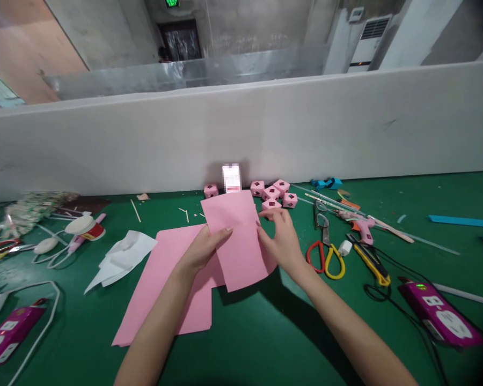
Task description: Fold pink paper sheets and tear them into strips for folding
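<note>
A sheet of pink paper (237, 246) is held up by my left hand (201, 249), its thumb lying on top near the left edge. My right hand (279, 238) is at the sheet's right edge with thumb and fingers apart; whether the thumb touches the paper I cannot tell. Another pink layer shows behind the sheet at the lower right. Under my left forearm, larger pink sheets (197, 311) lie stacked on the green table. Beyond my right hand sit several small pink paper boxes (271, 193) with dark diamond-shaped holes, and one more pink box (211, 190) stands further left.
To the right lie scissors (326, 257) with red and yellow handles, a pink glue gun (362, 222), a yellow utility knife (372, 262) and a purple pack (438, 313). White crumpled paper (124, 257) and a paper cup (86, 228) are left. A pale partition (145, 145) borders the table.
</note>
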Available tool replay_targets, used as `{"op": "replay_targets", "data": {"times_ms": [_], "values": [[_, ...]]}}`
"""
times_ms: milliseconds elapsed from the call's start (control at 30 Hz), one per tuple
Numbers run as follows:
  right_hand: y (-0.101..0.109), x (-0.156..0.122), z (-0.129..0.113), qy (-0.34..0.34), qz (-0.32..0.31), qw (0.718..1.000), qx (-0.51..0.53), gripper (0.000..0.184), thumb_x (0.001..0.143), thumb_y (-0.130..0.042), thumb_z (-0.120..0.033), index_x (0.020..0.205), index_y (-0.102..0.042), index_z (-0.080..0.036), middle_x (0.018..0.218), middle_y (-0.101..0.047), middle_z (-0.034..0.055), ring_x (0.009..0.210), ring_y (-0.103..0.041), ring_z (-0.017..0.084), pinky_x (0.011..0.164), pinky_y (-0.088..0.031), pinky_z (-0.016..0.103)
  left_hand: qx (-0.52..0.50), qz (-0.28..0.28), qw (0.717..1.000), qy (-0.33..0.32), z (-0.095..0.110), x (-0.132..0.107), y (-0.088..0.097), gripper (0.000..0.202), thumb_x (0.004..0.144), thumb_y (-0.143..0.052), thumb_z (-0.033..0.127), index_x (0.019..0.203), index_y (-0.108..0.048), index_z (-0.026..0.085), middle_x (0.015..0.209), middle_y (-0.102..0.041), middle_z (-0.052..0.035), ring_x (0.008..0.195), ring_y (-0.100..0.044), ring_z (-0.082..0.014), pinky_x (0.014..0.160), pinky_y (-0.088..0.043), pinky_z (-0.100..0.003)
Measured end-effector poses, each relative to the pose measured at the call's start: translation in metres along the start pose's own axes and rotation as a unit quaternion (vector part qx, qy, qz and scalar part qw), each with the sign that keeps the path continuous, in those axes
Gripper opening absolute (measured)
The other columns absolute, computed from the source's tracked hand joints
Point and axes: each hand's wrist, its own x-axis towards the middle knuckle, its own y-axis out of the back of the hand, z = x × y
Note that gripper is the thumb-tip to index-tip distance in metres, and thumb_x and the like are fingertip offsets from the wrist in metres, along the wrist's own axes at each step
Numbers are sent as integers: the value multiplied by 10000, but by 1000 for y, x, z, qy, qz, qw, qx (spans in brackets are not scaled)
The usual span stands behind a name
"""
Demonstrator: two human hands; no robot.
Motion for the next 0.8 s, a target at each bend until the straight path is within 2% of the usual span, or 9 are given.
{"op": "replay_targets", "data": {"times_ms": [100, 167, 300, 433, 500, 567, 667, 733, 800], "values": [[0, -1, -4, 3, -54, 999, -3, 186, 933, -546, -322, 1039, -644, -205, 1126, -648, 109, 1118, -595, 256, 987, -459, 437, -16, 74, 995, -58, -1, 0, -12, 552, 846, -707, 436, 1311, -594, 160, 1265, -675, -145, 1125, -654, -321, 933, -546, -432], [-1, -3, -8, -14, -89, 995, 30, 301, 932, -569, -404, 1152, -618, -205, 1197, -659, 112, 1134, -610, 255, 976, -474, 431, -28, 93, 993, -72, -2, -1, -18, 558, 842, -710, 442, 1311, -592, 163, 1254, -681, -139, 1110, -661, -309, 920, -547, -418], [-3, -8, -14, -31, -146, 986, 77, 617, 870, -658, -484, 1390, -461, -215, 1307, -632, 135, 1172, -619, 274, 949, -496, 431, -31, 52, 997, -50, -2, -3, -22, 490, 829, -720, 436, 1216, -642, 145, 1165, -715, -137, 1006, -689, -288, 843, -557, -390], [-1, -7, -15, -32, -171, 983, 62, 408, 915, -605, -357, 1295, -546, -221, 1145, -721, 89, 1025, -689, 246, 844, -517, 367, 5, 76, 996, -46, -4, 1, -14, 431, 794, -751, 424, 1094, -658, 129, 1018, -729, -113, 874, -687, -236, 768, -549, -344], [1, -5, -12, -19, -164, 986, 25, 300, 927, -567, -273, 1220, -601, -219, 1106, -735, 73, 968, -699, 231, 811, -504, 337, 29, 119, 990, -73, -6, 6, -8, 477, 804, -739, 429, 1171, -620, 148, 1050, -708, -111, 932, -677, -240, 813, -543, -356], [3, -3, -9, 8, -157, 987, -17, 278, 925, -522, -177, 1177, -633, -217, 1074, -745, 60, 934, -698, 216, 796, -483, 313, 70, 170, 975, -122, -7, 9, -2, 599, 835, -709, 435, 1349, -497, 212, 1212, -649, -126, 1087, -640, -260, 901, -524, -389], [5, -1, -5, 49, -158, 980, -114, 355, 908, -458, -61, 1159, -654, -218, 992, -759, 52, 889, -691, 208, 819, -441, 317, 236, 211, 925, -212, -5, 11, 5, 730, 855, -693, 446, 1477, -332, 326, 1493, -430, -135, 1342, -465, -301, 1045, -436, -474], [5, -1, -3, 67, -170, 965, -187, 372, 909, -440, -31, 1139, -666, -217, 933, -762, 52, 860, -686, 210, 853, -409, 337, 406, 168, 858, -266, -1, 9, 9, 603, 851, -698, 457, 1400, -477, 343, 1590, -294, -105, 1462, -271, -350, 1139, -294, -560], [5, -1, -2, 81, -196, 951, -226, 352, 925, -438, -37, 1111, -675, -219, 897, -763, 49, 834, -683, 209, 858, -390, 345, 537, 83, 784, -301, 2, 6, 11, 342, 883, -664, 437, 1199, -657, 305, 1590, -322, -77, 1491, -188, -363, 1171, -204, -586]]}}
